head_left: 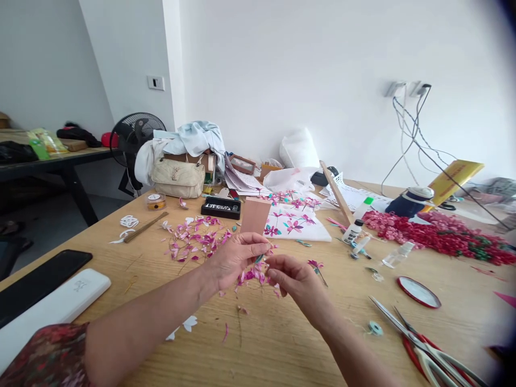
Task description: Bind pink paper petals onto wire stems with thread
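Note:
My left hand (236, 257) and my right hand (293, 277) meet above the wooden table (282, 344), fingers pinched together. Between them they hold a small cluster of pink paper flowers (255, 275), which hangs just below the fingertips. A loose pink flower on a stem (316, 266) lies just right of my right hand. Scattered pink petals (193, 239) lie on the table behind my left hand.
Scissors with red handles (419, 344) lie at the near right, with a red lid (418, 292) behind them. A heap of red and pink flowers (439, 236) fills the far right. A black phone (38, 282) and white case (56, 309) lie left. Glue bottles (353, 231), a flower picture (294, 220), a beige bag (178, 180).

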`<action>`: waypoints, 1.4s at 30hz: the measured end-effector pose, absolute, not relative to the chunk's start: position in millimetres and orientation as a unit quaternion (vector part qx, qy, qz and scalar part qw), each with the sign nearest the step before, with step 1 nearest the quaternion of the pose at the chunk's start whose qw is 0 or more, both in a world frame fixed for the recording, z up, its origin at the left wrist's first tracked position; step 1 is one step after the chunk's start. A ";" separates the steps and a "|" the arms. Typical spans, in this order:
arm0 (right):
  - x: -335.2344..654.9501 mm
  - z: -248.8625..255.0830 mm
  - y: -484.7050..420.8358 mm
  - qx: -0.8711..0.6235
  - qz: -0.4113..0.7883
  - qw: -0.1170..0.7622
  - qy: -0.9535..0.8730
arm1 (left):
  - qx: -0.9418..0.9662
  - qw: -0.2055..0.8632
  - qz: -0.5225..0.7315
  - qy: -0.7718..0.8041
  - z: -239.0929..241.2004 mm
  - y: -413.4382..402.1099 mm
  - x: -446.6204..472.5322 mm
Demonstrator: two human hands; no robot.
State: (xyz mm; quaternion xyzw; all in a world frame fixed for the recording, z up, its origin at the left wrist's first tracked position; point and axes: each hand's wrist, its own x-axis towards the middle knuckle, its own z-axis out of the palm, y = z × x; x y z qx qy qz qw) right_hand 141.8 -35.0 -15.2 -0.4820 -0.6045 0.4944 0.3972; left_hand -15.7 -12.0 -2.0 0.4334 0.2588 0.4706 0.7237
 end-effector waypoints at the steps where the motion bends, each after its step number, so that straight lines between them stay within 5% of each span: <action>1: 143.1 -18.6 -32.8 -0.471 0.503 0.404 -0.601 | 0.417 0.737 0.469 0.250 -3.2 -10.4 -16.8; 7: 159.5 -28.4 -24.7 -0.444 0.560 0.402 -0.572 | 0.381 0.768 0.463 0.227 -8.0 -3.8 -21.6; 15: 146.8 -41.6 -26.1 -0.473 0.565 0.296 -0.608 | 0.429 0.788 0.402 0.183 -4.0 -11.5 -19.2; 18: 156.8 -38.8 -25.9 -0.545 0.461 0.299 -0.633 | 0.438 0.765 0.414 0.227 -4.0 -11.0 -18.4; 21: 174.3 -25.2 -32.6 -0.594 0.277 0.392 -0.645 | 0.448 0.745 0.417 0.265 -1.5 -11.2 -18.3; 26: 177.6 13.2 -66.5 -0.447 -0.045 0.501 -0.739 | 0.476 0.745 0.383 0.267 5.1 -16.5 -15.6; 34: 160.3 21.6 -63.5 -0.374 -0.206 0.324 -0.844 | 0.525 0.734 0.358 0.241 3.5 -22.5 -14.0; 42: 169.9 20.6 -60.8 -0.383 -0.260 0.255 -0.849 | 0.527 0.727 0.340 0.280 4.1 -25.1 -13.6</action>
